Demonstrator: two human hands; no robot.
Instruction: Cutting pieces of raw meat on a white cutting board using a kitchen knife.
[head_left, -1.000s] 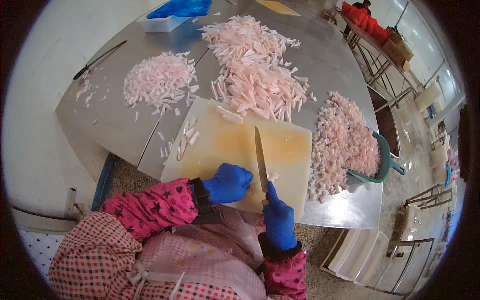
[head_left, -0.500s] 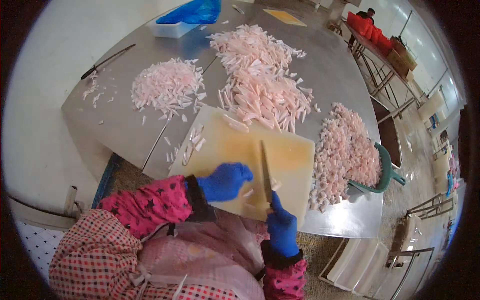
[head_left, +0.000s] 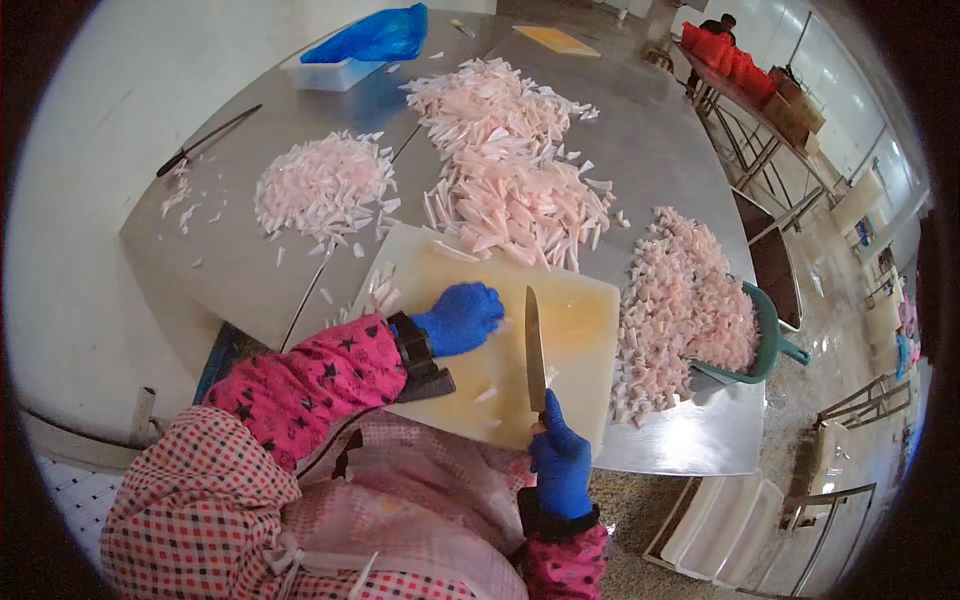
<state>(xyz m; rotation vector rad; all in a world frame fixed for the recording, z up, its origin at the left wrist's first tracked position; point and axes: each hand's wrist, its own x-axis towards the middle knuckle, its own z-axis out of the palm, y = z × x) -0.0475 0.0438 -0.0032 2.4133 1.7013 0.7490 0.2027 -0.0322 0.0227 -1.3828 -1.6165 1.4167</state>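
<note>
My right hand [head_left: 560, 463], in a blue glove, grips the handle of a knife [head_left: 534, 345] whose blade lies upright along the pale cutting board [head_left: 580, 310]. In a blue glove too, my left hand [head_left: 458, 318] rests curled on the board just left of the blade; whether it holds a piece is hidden. A few small pink cut pieces [head_left: 487, 395] lie on the board near the blade.
Large heaps of pale pink strips [head_left: 505, 175] and chopped bits [head_left: 320, 185] cover the steel table [head_left: 650, 130]. A green basin [head_left: 765, 335] heaped with cut pieces sits at right. A second knife [head_left: 205, 140] and a blue-bagged tray [head_left: 350, 55] lie far left.
My left hand has slid forward and left over the board, away from the near edge. The knife has stayed in my right hand, blade pointing away.
</note>
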